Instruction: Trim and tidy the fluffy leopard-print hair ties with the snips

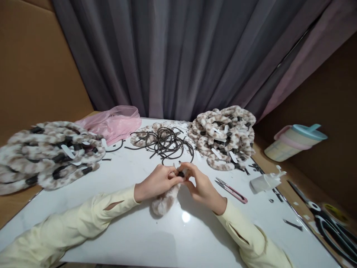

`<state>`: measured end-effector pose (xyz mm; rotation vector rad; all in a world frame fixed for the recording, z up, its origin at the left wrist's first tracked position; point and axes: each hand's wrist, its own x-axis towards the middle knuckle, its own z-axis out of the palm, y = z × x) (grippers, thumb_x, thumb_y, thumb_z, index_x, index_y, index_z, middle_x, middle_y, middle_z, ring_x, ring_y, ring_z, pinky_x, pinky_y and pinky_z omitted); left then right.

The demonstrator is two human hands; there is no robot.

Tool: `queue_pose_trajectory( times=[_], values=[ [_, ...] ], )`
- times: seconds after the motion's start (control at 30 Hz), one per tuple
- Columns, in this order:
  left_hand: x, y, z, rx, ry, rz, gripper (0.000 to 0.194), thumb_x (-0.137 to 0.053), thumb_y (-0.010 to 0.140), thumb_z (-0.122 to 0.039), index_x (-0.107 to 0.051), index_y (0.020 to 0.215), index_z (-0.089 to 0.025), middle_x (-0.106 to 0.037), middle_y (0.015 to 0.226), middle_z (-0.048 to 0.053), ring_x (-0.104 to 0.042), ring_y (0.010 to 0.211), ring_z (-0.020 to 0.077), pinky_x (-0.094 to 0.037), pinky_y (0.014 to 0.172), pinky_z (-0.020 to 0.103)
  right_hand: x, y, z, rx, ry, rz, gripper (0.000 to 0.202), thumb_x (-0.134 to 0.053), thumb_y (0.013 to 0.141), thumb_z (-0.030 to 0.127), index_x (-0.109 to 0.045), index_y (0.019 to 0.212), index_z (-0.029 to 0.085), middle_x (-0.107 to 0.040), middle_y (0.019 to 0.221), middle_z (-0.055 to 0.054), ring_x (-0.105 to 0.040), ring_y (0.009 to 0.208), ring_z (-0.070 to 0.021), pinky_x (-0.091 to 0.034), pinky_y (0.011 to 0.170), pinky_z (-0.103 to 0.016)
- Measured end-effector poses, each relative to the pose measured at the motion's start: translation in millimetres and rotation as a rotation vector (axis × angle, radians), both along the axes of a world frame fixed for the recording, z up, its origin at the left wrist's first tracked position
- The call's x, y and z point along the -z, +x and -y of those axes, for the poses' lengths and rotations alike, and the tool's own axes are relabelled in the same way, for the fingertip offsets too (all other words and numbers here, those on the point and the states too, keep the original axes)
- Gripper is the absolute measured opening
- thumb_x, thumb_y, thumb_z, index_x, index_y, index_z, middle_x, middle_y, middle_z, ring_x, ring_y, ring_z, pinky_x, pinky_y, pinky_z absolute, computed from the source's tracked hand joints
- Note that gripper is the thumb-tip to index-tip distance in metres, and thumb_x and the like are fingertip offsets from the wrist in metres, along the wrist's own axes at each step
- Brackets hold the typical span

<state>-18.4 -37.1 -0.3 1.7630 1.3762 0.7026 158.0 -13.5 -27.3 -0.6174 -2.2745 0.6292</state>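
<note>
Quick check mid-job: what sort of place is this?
Probably a small handcraft workstation: a furry piece being handled, a tangle of dark cords and pink-handled snips, all at one white table.

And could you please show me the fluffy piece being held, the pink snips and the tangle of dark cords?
Fluffy piece [164,203]: head view, on its lower rounded end.
Pink snips [235,194]: head view, on the handle.
Dark cords [165,141]: head view, at the tangle's middle.

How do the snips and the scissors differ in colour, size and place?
The snips have pink handles; the scissors have dark ones. The snips look smaller than the scissors. The snips lie on the white tabletop; the scissors lie on the brown surface beside it. Neither is held.
</note>
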Motion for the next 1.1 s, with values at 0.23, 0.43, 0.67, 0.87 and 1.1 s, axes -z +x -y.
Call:
queue_pose_trajectory(
  times=[0.23,0.43,0.67,0.87,1.1],
  values=[
    [0.2,2,2,-0.027,0.002,-0.011,0.03,-0.053,0.074,-0.034,-0.041,0.053,-0.015,-0.038,0.05,-0.006,-0.033,0.051,0.0079,-0.025,0.047,0.019,7.6,0,2,-0.028,0.172,0.057,0.051,-0.038,0.078,0.0,-0.033,0.126,0.017,-0.058,0.112,-0.013,-0.059,0.099,-0.0194,-0.052,0.079,-0.032],
    [-3.3,4,7,-0.034,0.011,-0.027,0.029,-0.052,0.075,-0.032,-0.042,0.054,-0.015,-0.04,0.048,-0.006,-0.034,0.049,0.0072,-0.025,0.047,0.018,8.0,-1,9,0.02,0.078,0.038,0.048,-0.039,0.08,0.003,-0.031,0.125,0.017,-0.059,0.105,-0.012,-0.061,0.088,-0.017,-0.053,0.073,-0.03],
    [-7.9,1,9,0.027,-0.09,0.055,0.025,-0.057,0.074,-0.035,-0.053,0.062,-0.013,-0.042,0.053,-0.005,-0.036,0.053,0.0082,-0.026,0.048,0.018,6.2,-1,12,0.028,0.055,-0.077,0.041,-0.041,0.078,0.002,-0.035,0.114,0.02,-0.057,0.093,-0.007,-0.057,0.072,-0.0131,-0.052,0.063,-0.026],
    [-13.5,-12,-5,0.224,-0.294,0.193,0.039,-0.043,0.082,-0.049,-0.048,0.065,-0.014,-0.035,0.054,-0.005,-0.03,0.048,0.0072,-0.022,0.044,0.018,5.5,0,12,0.038,0.04,-0.086,0.04,-0.043,0.08,0.005,-0.035,0.115,0.02,-0.056,0.096,-0.008,-0.056,0.073,-0.0134,-0.052,0.065,-0.027],
    [-21.6,-24,-15,0.377,-0.401,0.188,0.035,-0.05,0.08,-0.045,-0.057,0.076,-0.012,-0.043,0.061,-0.003,-0.038,0.055,0.0082,-0.029,0.051,0.018,5.7,-1,13,0.05,0.037,-0.087,0.038,-0.044,0.079,0.006,-0.035,0.114,0.02,-0.056,0.094,-0.008,-0.056,0.073,-0.0135,-0.051,0.065,-0.027]
  ],
)
